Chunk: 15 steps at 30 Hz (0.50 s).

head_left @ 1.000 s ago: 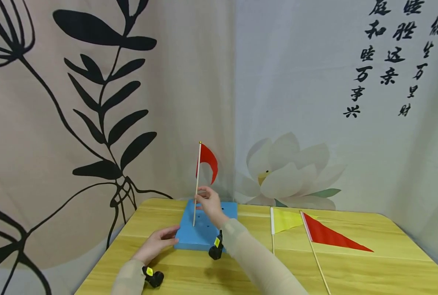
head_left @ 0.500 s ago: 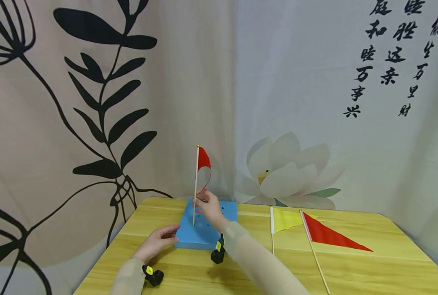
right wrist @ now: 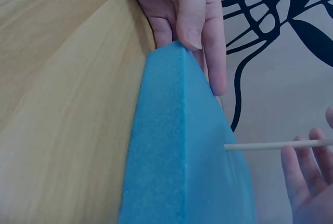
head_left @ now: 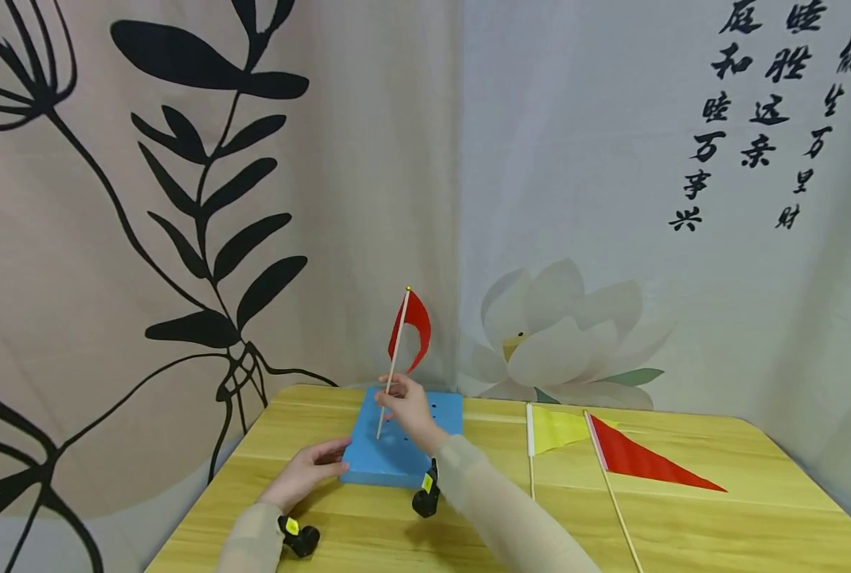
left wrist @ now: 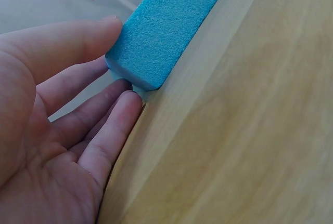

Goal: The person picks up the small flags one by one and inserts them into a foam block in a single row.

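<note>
A blue foam block (head_left: pixel 389 466) with small holes in its top lies flat on the table. Above it my right hand (head_left: pixel 412 407) pinches the thin pale stick (right wrist: pixel 270 145) of a small red flag (head_left: pixel 415 309). The stick leans slightly right, and its lower end meets the block's top; I cannot tell whether it is inside a hole. The flag's cloth hangs curled near the gold tip. At the block's near-left corner, my left hand (head_left: pixel 309 473) holds on, thumb on the near side and fingers along the left side, as the left wrist view shows.
To the right lie a yellow flag (head_left: pixel 557 428) and a red triangular flag (head_left: pixel 647 457) on sticks, side by side on the wooden table (head_left: pixel 497 509). A printed curtain (head_left: pixel 368 159) hangs behind the table's back edge.
The red flag's top has swung right, so its stick went from nearly upright to leaning. It also sits slightly lower than a second ago. My left hand and the block stay put.
</note>
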Each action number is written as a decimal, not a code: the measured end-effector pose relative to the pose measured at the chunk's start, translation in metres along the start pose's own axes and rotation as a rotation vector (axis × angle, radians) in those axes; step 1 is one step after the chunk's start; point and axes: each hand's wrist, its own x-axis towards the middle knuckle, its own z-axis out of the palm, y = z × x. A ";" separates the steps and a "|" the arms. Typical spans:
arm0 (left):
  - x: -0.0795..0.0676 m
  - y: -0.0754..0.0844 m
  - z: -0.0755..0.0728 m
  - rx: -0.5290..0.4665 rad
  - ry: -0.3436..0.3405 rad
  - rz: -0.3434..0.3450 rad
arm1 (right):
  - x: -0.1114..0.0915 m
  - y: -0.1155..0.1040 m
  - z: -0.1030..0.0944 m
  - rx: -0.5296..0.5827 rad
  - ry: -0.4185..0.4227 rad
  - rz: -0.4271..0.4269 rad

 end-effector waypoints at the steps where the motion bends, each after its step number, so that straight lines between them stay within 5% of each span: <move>1: 0.000 0.000 0.000 0.000 -0.001 0.000 | -0.003 -0.005 0.000 0.000 -0.001 0.001; 6: 0.001 0.001 0.000 -0.008 -0.002 -0.009 | -0.010 -0.010 -0.006 0.001 -0.007 -0.007; 15: -0.003 0.004 -0.001 -0.001 -0.006 -0.002 | -0.005 0.020 -0.032 0.067 -0.022 0.072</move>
